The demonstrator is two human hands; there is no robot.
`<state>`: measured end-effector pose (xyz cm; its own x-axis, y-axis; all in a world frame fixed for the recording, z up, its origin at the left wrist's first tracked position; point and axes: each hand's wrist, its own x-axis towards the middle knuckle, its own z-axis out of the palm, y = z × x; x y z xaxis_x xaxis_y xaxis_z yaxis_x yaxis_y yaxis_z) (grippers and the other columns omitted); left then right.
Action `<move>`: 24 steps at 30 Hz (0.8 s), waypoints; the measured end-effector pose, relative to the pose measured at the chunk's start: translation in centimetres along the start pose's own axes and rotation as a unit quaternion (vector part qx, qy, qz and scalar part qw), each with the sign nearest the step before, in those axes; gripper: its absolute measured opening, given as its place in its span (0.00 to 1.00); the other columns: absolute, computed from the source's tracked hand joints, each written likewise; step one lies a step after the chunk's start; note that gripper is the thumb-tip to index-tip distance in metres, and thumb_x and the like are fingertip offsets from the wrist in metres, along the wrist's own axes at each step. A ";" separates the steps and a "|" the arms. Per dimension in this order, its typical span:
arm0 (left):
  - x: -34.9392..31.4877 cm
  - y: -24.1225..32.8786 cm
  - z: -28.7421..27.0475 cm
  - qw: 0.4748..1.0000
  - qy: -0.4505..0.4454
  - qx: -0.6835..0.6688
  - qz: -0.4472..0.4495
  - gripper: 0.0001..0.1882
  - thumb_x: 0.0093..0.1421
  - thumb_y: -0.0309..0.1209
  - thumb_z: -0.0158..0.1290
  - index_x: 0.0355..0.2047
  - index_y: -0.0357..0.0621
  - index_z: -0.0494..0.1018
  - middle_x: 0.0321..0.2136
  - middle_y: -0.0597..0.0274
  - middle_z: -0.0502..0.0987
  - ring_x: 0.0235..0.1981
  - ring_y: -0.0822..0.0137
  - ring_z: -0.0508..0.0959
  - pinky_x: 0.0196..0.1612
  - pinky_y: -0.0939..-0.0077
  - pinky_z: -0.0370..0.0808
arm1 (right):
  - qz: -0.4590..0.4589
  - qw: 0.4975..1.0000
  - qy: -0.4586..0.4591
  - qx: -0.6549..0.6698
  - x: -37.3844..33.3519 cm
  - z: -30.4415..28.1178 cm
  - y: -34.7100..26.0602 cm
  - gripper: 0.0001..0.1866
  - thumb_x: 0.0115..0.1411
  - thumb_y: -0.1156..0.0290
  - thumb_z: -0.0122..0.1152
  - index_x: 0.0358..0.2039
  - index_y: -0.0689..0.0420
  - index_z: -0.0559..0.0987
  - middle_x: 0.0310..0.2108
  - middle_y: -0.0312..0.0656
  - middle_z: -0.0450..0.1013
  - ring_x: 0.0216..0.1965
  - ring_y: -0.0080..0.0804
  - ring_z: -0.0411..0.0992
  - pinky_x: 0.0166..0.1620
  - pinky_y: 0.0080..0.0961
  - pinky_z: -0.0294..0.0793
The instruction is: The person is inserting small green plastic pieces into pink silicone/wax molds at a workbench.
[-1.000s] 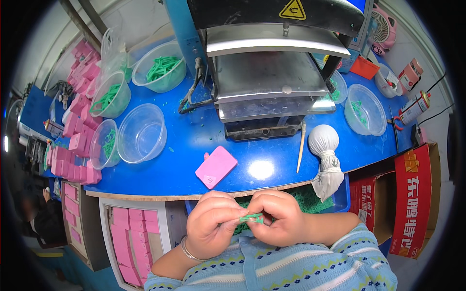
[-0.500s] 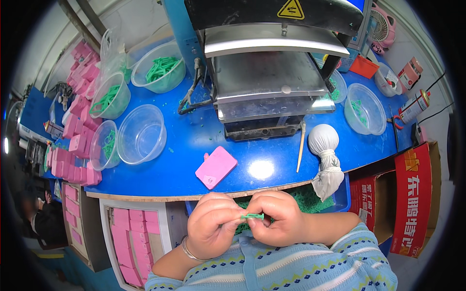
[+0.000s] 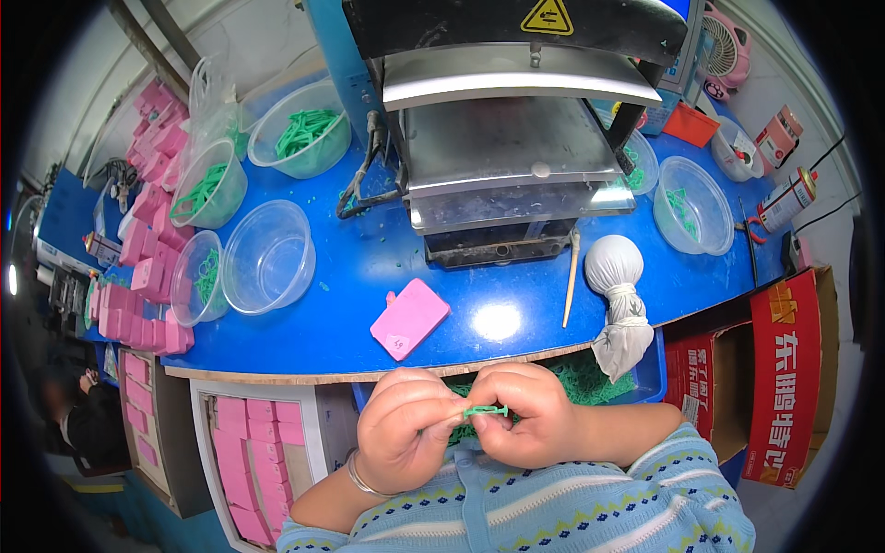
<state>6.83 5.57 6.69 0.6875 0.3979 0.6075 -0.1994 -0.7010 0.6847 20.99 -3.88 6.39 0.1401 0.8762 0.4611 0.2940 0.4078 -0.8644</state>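
Observation:
My left hand (image 3: 406, 426) and my right hand (image 3: 521, 415) meet in front of my chest, just off the table's front edge. Between them they pinch a small, thin green piece (image 3: 486, 410), its tip sticking out past the right fingers. Both hands are closed, thumb against fingers. Below and behind them sits a blue tray (image 3: 654, 367) heaped with green pieces (image 3: 590, 380), partly hidden by my hands. A pink block (image 3: 410, 319) lies on the blue table (image 3: 359, 267) just beyond my hands.
A press machine (image 3: 516, 147) stands at the back middle. Clear plastic bowls (image 3: 269, 258) stand left and right, several with green pieces. A cloth-wrapped ball (image 3: 615, 267) and a wooden-handled brush (image 3: 570, 286) lie at right. Pink blocks (image 3: 138, 276) pile up at left; a red carton (image 3: 784, 387) stands right.
The green piece has shifted slightly right between my fingers, and its end shows further past my right thumb. Both hands stay nearly in place.

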 end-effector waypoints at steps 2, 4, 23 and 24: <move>0.0 0.0 0.0 1.000 0.004 -0.002 0.000 0.06 0.52 0.22 0.55 0.30 0.41 0.70 0.28 0.62 0.72 0.27 0.65 0.72 0.31 0.74 0.71 | 0.000 1.000 -0.005 -0.009 0.0 0.0 0.0 0.05 0.46 0.80 0.58 0.25 0.61 0.73 0.19 0.38 0.66 0.16 0.27 0.63 0.18 0.21 0.64; -0.1 0.0 0.1 1.000 0.011 -0.010 -0.005 0.06 0.52 0.22 0.56 0.31 0.41 0.72 0.28 0.61 0.73 0.28 0.64 0.73 0.32 0.73 0.71 | 0.005 1.000 -0.003 -0.003 0.0 0.0 -0.1 0.05 0.46 0.80 0.58 0.25 0.61 0.73 0.18 0.38 0.66 0.16 0.27 0.63 0.18 0.21 0.64; -0.2 -0.1 0.0 1.000 0.006 0.006 0.001 0.05 0.53 0.23 0.55 0.30 0.41 0.71 0.28 0.62 0.72 0.28 0.65 0.72 0.31 0.75 0.70 | 0.028 1.000 0.003 0.009 0.1 0.1 -0.3 0.06 0.45 0.80 0.58 0.26 0.62 0.73 0.19 0.39 0.66 0.18 0.27 0.65 0.18 0.20 0.64; -0.2 -0.1 0.0 1.000 0.006 0.006 0.001 0.05 0.53 0.23 0.55 0.30 0.41 0.71 0.28 0.62 0.72 0.28 0.65 0.72 0.31 0.75 0.70 | 0.028 1.000 0.003 0.009 0.1 0.1 -0.3 0.06 0.45 0.80 0.58 0.26 0.62 0.73 0.19 0.39 0.66 0.18 0.27 0.65 0.18 0.20 0.64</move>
<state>6.75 5.56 6.46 0.6790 0.4038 0.6132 -0.1918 -0.7087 0.6790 20.77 -3.91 6.69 0.1618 0.8963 0.4128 0.2684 0.3626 -0.8925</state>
